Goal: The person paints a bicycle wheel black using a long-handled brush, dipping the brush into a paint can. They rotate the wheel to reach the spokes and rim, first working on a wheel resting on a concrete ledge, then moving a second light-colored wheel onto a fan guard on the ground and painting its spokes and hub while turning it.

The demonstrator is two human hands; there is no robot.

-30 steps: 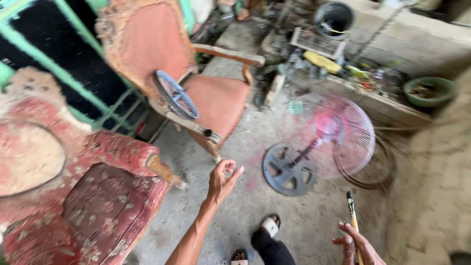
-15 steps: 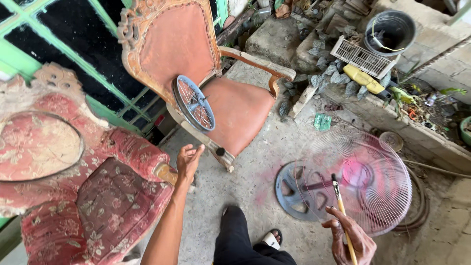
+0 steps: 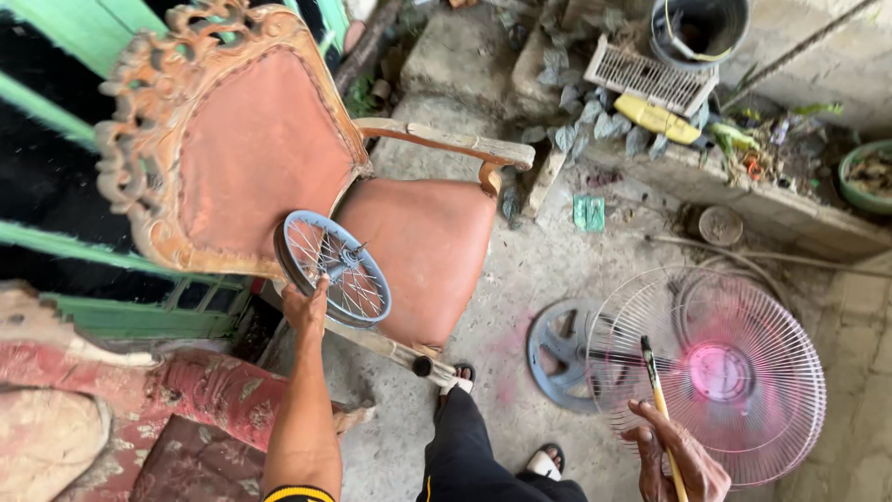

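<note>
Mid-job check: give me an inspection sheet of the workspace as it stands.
Surface: bare concrete floor, pink paint stain by the round fan base.
Job's things: small spoked wheel on the orange armchair; paintbrush; fan grille with pink centre.
Clutter: black bucket, white grate, green bowl, rubble on the ledge.
Grippers: left hand grips the wheel rim; right hand holds the brush.
Cables: hose or cord along the floor.
Surroundings: worn red sofa, green window frame.
</note>
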